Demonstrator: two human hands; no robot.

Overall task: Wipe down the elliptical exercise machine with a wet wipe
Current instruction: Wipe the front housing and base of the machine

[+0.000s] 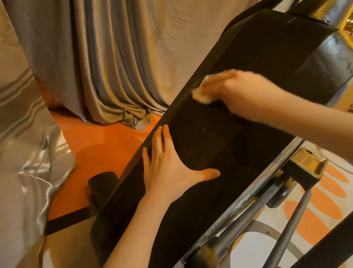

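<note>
Nearest the camera, two bare forearms reach out over the elliptical machine (242,71), whose long black housing runs slantwise from lower left to upper right across the view. Its broad top face is matte and dark, with faint pale specks and smears near the middle. The left hand (171,165) lies flat on this face, fingers straight and close together, thumb spread out to the side, holding nothing. Farther up the housing, the right hand (236,91) presses the wet wipe (199,93) against the black surface near its far edge; the hand is blurred, so how its fingers curl cannot be told. The wipe is a small, pale, crumpled wad, showing only at the fingertips. Below the housing, to the right, grey metal bars (290,234) and a yellow-tinted vented part (306,159) of the machine show above a white floor with orange patches (312,214). Beyond the machine, a striped grey curtain (121,49) hangs down and bunches on an orange floor (99,142).
</note>
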